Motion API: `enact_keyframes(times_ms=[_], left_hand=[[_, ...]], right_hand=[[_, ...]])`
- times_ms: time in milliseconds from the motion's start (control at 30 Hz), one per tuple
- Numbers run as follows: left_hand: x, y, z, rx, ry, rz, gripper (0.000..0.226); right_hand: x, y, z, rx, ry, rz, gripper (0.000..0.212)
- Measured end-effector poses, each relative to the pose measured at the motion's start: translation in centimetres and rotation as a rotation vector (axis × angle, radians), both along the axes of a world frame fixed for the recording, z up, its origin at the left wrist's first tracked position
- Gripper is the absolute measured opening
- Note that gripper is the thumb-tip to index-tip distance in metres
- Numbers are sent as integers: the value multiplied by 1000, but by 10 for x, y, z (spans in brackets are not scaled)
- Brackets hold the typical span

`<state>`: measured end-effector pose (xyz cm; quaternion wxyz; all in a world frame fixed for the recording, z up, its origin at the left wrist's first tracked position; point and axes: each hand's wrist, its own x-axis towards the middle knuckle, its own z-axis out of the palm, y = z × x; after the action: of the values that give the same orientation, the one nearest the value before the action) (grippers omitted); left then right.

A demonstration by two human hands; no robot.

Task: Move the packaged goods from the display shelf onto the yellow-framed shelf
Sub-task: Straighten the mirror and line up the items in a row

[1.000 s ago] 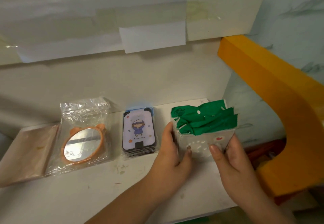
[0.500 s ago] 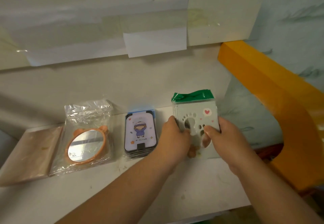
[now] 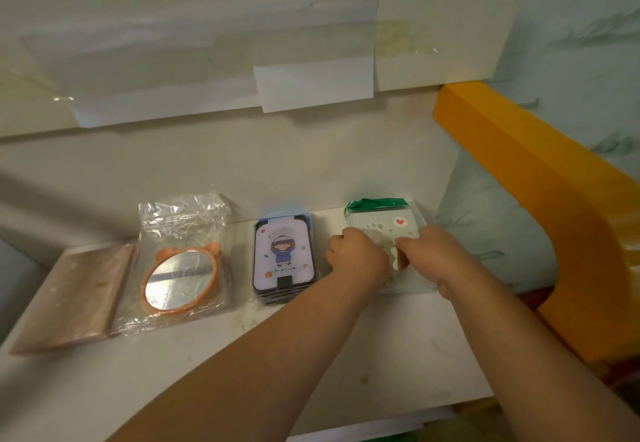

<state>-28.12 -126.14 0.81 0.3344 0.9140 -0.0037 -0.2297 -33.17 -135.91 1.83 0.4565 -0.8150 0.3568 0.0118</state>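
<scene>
Both hands, left hand [image 3: 358,257] and right hand [image 3: 431,254], have their fingers curled shut on the paw-print packet stack [image 3: 382,225], which lies flat on the white shelf [image 3: 207,355]. The slippery sleeves could fan out or slide from the fingers. Just left of the fingers sits the card pack [image 3: 284,256]; far right rises the yellow frame [image 3: 540,178].

Shelf [image 3: 214,365]: mirror [image 3: 180,277] left of card pack [image 3: 284,254].

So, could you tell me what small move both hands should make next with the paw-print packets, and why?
Probably let go and draw back: both the left hand and right hand press on the paw-print packets, which already lie flat on the white shelf beside the cartoon cards.
</scene>
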Motion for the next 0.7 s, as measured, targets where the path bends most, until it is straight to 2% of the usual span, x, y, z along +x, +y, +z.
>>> enact_keyframes(times_ms=[67, 233, 333, 467, 567, 700], left_hand=[[0, 2, -1, 11, -3, 0, 48], [0, 6, -6, -26, -24, 8, 44], [-3, 9, -3, -57, -67, 14, 43], [-26, 25, 6, -118, -321, -124, 39], [-52, 62, 20, -280, -477, -251, 42], [-65, 141, 23, -248, -678, -293, 54]], right_hand=[[1, 1, 3, -23, 45, 27, 7], [-1, 1, 0, -21, 87, 50, 17], [-5, 5, 1, -102, 89, 39, 20], [-17, 13, 6, -435, 63, 86, 52], [-26, 33, 18, -573, -38, 165, 50], [-32, 71, 25, -591, -209, 322, 50]])
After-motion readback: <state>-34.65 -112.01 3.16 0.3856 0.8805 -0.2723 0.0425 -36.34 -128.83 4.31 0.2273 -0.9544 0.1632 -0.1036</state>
